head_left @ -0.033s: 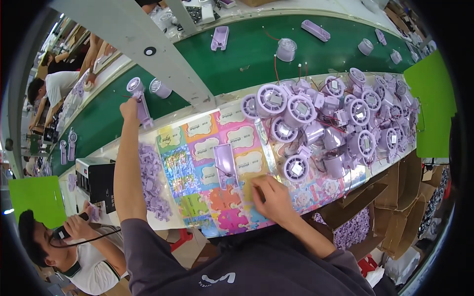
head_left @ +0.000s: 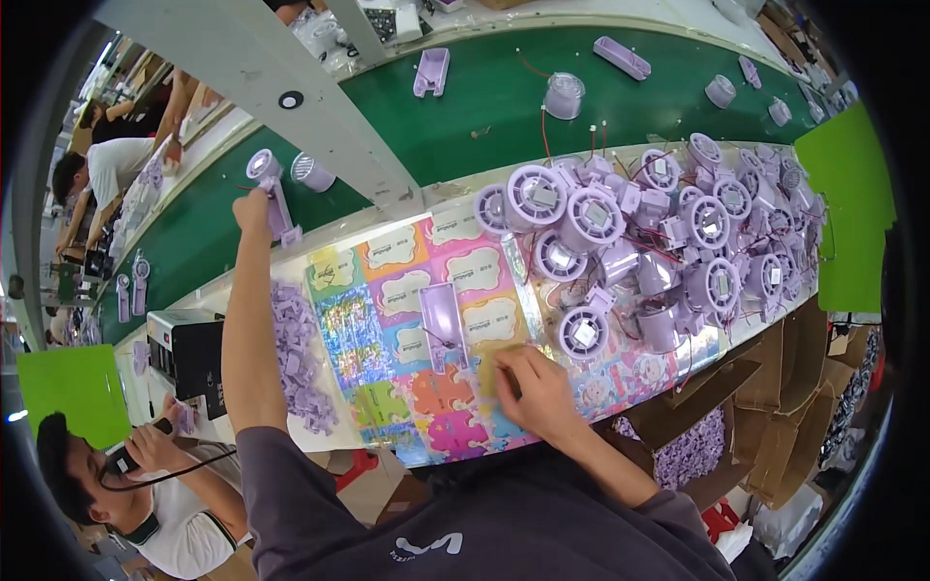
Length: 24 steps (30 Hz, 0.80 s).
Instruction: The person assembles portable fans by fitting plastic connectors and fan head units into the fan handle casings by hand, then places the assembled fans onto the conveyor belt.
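Observation:
My left hand (head_left: 251, 209) reaches out to the far left, its fingers closed at the side of a lavender handheld fan (head_left: 279, 211). The fan has a round head and a long handle, and lies at the green belt's near edge. Part of my grip is hidden behind the hand. My right hand (head_left: 535, 389) rests loosely curled on the colourful printed sheet (head_left: 450, 392), with nothing seen in its fingers. Just left of it lies an empty-looking lavender handle shell (head_left: 444, 320) with a small wire piece in its lower end.
Lavender fan heads (head_left: 591, 218) with red wires are heaped at the right. Small lavender parts (head_left: 302, 363) are piled at the left, by a black box (head_left: 189, 353). A metal post (head_left: 291, 102) crosses the green belt (head_left: 484, 126). A co-worker (head_left: 165, 484) sits at the lower left.

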Tool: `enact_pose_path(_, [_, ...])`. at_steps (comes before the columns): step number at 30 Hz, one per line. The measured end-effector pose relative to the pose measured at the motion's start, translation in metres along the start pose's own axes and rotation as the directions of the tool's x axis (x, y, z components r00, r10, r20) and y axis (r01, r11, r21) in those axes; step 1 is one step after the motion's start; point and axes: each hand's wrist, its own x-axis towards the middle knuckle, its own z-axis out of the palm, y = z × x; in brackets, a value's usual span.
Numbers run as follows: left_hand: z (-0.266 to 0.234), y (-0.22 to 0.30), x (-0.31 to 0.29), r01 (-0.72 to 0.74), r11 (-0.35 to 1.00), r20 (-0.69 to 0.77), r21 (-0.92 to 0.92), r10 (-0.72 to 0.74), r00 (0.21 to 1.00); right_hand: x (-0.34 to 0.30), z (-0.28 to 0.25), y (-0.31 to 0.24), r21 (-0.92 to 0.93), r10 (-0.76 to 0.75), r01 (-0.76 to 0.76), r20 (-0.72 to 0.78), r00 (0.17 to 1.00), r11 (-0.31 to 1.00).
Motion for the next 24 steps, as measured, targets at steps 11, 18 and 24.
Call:
enact_pose_path(11, [0.043, 0.056, -0.098, -0.857, 0.369, 0.259, 0.360, 0.843, 0.472, 0.018, -0.002, -0.011, -0.012, -0.012, 0.013, 0.099, 0.995, 1.000])
enact_pose_path(18, [0.010, 0.043, -0.127, -0.809, 0.450, 0.438, 0.378, 0.683, 0.584, 0.072, 0.014, -0.040, -0.235, -0.176, 0.202, 0.124, 0.976, 0.951])
enact_pose_path(24, [-0.053, 0.048, -0.244, -0.842, 0.518, 0.289, 0.151, 0.792, 0.538, 0.066, 0.017, -0.023, -0.092, -0.118, 0.127, 0.097, 0.988, 0.988])
